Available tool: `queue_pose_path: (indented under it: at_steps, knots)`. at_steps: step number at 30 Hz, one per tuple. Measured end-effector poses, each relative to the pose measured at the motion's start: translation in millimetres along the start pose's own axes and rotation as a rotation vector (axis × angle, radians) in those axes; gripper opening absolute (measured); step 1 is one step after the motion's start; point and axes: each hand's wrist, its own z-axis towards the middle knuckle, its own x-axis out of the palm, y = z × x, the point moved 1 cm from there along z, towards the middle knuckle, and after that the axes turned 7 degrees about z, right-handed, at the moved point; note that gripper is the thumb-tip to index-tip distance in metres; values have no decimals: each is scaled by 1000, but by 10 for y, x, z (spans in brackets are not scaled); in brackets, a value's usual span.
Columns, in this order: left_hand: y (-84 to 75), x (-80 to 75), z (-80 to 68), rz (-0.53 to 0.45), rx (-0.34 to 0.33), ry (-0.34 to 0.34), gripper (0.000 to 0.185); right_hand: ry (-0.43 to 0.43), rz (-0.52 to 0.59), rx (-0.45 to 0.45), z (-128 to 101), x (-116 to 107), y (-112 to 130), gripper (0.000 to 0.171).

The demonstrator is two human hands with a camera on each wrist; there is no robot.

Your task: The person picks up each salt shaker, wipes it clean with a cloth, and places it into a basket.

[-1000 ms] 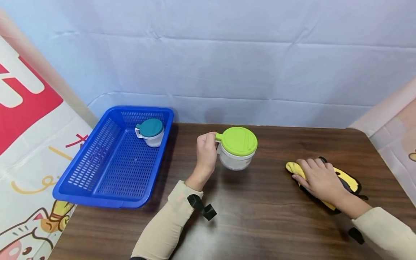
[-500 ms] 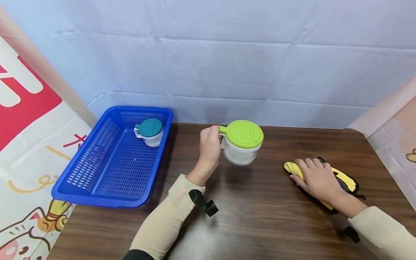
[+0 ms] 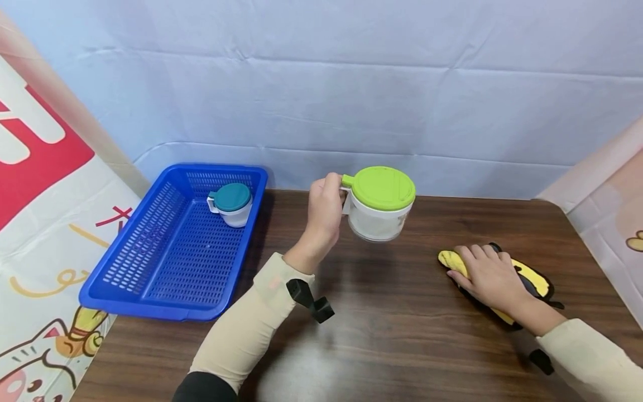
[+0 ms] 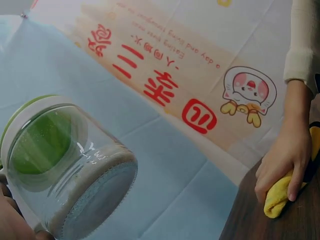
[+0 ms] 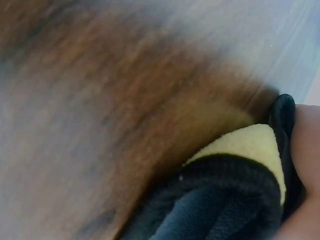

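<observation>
My left hand (image 3: 324, 209) grips the handle of a clear seasoning jar (image 3: 378, 223) with a bright green lid (image 3: 384, 188), raised above the tabletop. In the left wrist view the glass jar (image 4: 95, 145) tilts across the picture, its ridged base showing. My right hand (image 3: 489, 279) grips a yellow and black cloth (image 3: 537, 282) lying bunched on the table. Thumb and fingers pinch a rolled yellow end of this cloth (image 4: 276, 202) in the left wrist view. The right wrist view catches its dark inner fold and yellow edge close up.
A blue perforated basket (image 3: 159, 314) stands at the left of the wooden table (image 3: 392, 335). Inside, at its back right, sits a similar jar with a teal lid (image 3: 232, 197). A pale blue cloth backdrop (image 3: 351, 111) rises behind, and printed sheets (image 3: 50, 223) flank both sides.
My left hand has lifted the green-lidded jar higher and carried it slightly to the right and away from me. The right hand stays on the cloth, almost still.
</observation>
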Motion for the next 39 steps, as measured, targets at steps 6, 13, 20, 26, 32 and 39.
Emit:
queue_pose_path:
  at_steps: [6, 13, 20, 26, 32, 39]
  knots:
    - [-112, -37, 53, 18, -4, 26, 39, -3, 2, 2, -5, 2, -5, 51]
    - [-141, -124, 94, -14, -7, 27, 36, -16, 9, -13, -11, 6, -1, 52]
    - [-155, -314, 110, 6, -49, 42, 34, -24, 2, -18, -13, 8, -9, 52]
    - [-174, -505, 111, 10, -79, 43, 32, -17, 7, -14, -20, 8, -14, 51]
    - [-207, -695, 118, 40, -83, 19, 31, -31, 5, -15, -35, 29, -1, 52]
    - [-210, -938, 108, 36, -70, 21, 31, 2, 0, 6, -19, 13, 13, 53]
